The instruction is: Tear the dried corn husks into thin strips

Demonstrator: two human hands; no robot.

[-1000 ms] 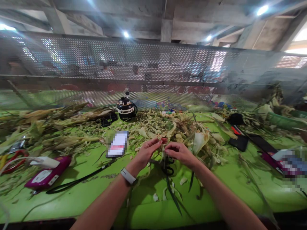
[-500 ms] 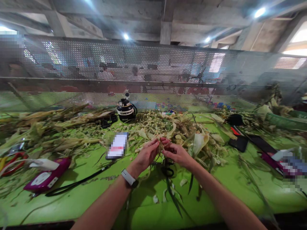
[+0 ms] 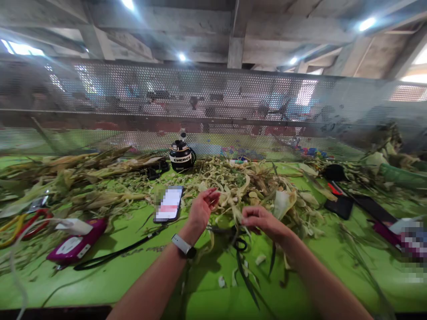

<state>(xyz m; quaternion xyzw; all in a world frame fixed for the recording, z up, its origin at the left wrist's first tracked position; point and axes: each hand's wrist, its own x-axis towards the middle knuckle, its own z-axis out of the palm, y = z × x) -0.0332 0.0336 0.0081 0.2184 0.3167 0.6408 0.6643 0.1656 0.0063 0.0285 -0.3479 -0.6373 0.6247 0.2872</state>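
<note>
Over the front of the husk pile, my right hand (image 3: 265, 222) is closed, with thumb and fingers pinched on a pale strip of corn husk (image 3: 236, 214). The strip hangs down from the fingertips and is partly blurred. To its left, my left hand (image 3: 200, 211), a pale watch on its wrist, holds nothing; its fingers are loosely bent and apart from the strip. Below and between the hands lie black-handled scissors (image 3: 240, 243), partly covered by the husk. Shredded dry husks (image 3: 230, 180) are heaped just beyond both hands.
A phone (image 3: 171, 202) lies left of my hands, near a black round bottle (image 3: 181, 156). Further left are a purple power bank (image 3: 71, 251) and red-and-yellow-handled tools (image 3: 35, 222). On the right lie a black pouch (image 3: 339, 206) and a green basket (image 3: 402, 174). A perforated metal screen (image 3: 213, 102) stands behind.
My hands were together at the husk; now they are apart. The left has let go, and the right has moved slightly right and down with the strip. The view has shifted a little.
</note>
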